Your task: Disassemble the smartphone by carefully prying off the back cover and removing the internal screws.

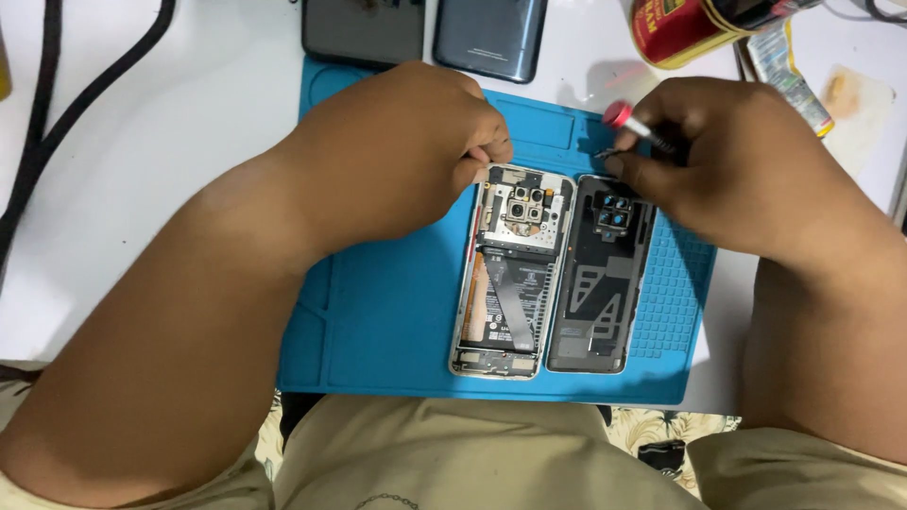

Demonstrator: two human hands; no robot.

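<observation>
Two phone bodies lie side by side on the blue silicone repair mat (378, 331): on the left an opened smartphone with a pale metal frame, exposed circuit board and camera cluster (511, 272), and touching its right edge a dark plastic inner back panel with blue-ringed lens openings (599, 279). The person's left hand (406, 151) rests at the top left corner of the opened phone, its fingertips pressed together there, though whether they pinch anything cannot be told. The right hand (727, 151) closes around a slim precision screwdriver with a red cap (631, 123), its tip hidden behind the fingers near the panel's top edge. The bare board looks light but fragile, with thin ribbon cables that would tear easily, so the rigid frame edges seem the safest place to hold; the panel likely flexes and is light. Two dark phone backs (425, 33) at the mat's far edge and a red-and-yellow container (690, 28) are cut off by the frame, and any screws are too small to make out.
</observation>
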